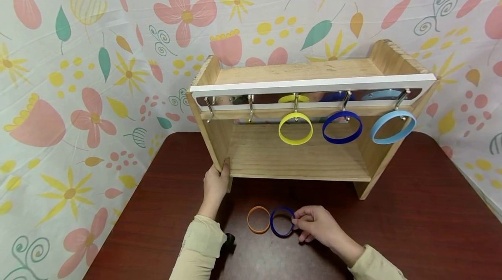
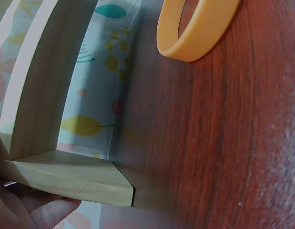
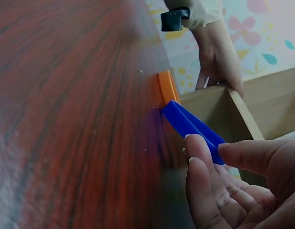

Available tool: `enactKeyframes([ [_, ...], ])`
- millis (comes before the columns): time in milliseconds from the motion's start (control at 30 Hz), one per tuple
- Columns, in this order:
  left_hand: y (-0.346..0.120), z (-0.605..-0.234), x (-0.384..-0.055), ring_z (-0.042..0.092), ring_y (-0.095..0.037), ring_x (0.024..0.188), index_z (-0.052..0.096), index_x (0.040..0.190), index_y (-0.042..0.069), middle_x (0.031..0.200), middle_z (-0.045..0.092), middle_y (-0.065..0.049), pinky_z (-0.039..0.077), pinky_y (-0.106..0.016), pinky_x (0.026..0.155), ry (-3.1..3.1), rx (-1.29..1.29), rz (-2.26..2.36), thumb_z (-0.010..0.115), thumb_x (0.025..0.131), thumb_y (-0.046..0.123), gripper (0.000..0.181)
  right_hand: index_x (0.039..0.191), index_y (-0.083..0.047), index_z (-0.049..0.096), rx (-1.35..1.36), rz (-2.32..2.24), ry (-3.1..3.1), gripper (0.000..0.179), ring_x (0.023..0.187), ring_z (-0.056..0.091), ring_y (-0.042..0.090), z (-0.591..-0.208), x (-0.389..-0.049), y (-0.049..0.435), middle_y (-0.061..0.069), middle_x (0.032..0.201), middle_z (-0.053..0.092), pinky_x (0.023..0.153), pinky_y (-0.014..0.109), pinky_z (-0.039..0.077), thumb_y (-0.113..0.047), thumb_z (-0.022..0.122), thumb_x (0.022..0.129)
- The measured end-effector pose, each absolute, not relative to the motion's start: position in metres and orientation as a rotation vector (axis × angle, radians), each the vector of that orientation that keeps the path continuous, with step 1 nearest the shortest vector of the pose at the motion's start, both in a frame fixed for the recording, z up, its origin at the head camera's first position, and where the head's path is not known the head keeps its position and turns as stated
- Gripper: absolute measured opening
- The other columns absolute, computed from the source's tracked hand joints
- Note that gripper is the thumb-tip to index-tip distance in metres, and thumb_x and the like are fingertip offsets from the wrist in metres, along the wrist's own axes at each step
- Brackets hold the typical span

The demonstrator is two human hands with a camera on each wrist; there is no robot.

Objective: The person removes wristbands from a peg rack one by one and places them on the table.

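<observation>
A dark blue wristband (image 1: 282, 234) is pinched at its right side between the thumb and fingertips of my right hand (image 1: 319, 225). In the right wrist view the blue band (image 3: 188, 125) tilts up from the table. Beside it an orange wristband (image 1: 258, 232) lies on the tabletop. My left hand (image 1: 215, 182) grips the lower left side panel of a wooden rack (image 1: 298, 151). The left wrist view shows its fingers (image 2: 56, 213) curled around the panel's edge. Yellow (image 1: 296, 141), dark blue (image 1: 342, 140) and light blue (image 1: 393, 139) wristbands hang from hooks on the rack.
Two bare metal hooks, a left one (image 1: 209, 112) and its neighbour (image 1: 251, 110), are on the white-edged front rail. The rack stands on a dark red-brown table (image 1: 157, 210). Behind it hangs a flower-patterned cloth (image 1: 129, 53).
</observation>
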State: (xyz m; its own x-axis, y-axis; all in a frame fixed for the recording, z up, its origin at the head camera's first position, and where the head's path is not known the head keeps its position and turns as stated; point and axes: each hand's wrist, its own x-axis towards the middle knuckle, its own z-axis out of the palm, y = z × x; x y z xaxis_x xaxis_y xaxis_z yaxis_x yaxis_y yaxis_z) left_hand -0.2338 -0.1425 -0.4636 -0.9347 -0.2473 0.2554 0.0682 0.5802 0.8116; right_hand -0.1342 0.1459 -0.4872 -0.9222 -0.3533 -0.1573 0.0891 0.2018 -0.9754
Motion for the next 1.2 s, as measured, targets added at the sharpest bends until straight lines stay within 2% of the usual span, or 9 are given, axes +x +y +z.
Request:
enactKeyframes([
  [600,-0.142,-0.463,-0.234,0.063,-0.023,0.065,0.066,0.096,0.01,0.076,0.066,-0.009,0.051,-0.039,0.058,-2.475,0.152,-1.293,0.054,0.1,0.039,0.032,0.108,0.016,0.059,-0.206,-1.736,2.195,0.027,0.054,0.065,0.027,-0.49,-0.133,0.147,0.015,0.076,0.069,0.049,0.037,0.054,-0.003,0.065,0.09],
  [1033,-0.142,-0.464,-0.233,0.059,-0.02,0.059,0.066,0.098,0.01,0.067,0.059,-0.005,0.049,-0.036,0.054,-2.472,0.136,-1.303,0.052,0.101,0.04,0.033,0.113,0.017,0.058,-0.242,-1.741,2.18,0.028,0.056,0.065,0.031,-0.483,-0.133,0.155,0.017,0.081,0.069,0.05,0.039,0.054,-0.003,0.062,0.093],
  [1200,-0.142,-0.464,-0.234,0.062,-0.021,0.063,0.067,0.103,0.01,0.073,0.063,-0.007,0.051,-0.037,0.055,-2.47,0.135,-1.305,0.052,0.101,0.04,0.033,0.111,0.014,0.06,-0.286,-1.727,2.228,0.024,0.056,0.064,0.028,-0.475,-0.135,0.157,0.018,0.083,0.07,0.049,0.038,0.054,-0.003,0.061,0.093],
])
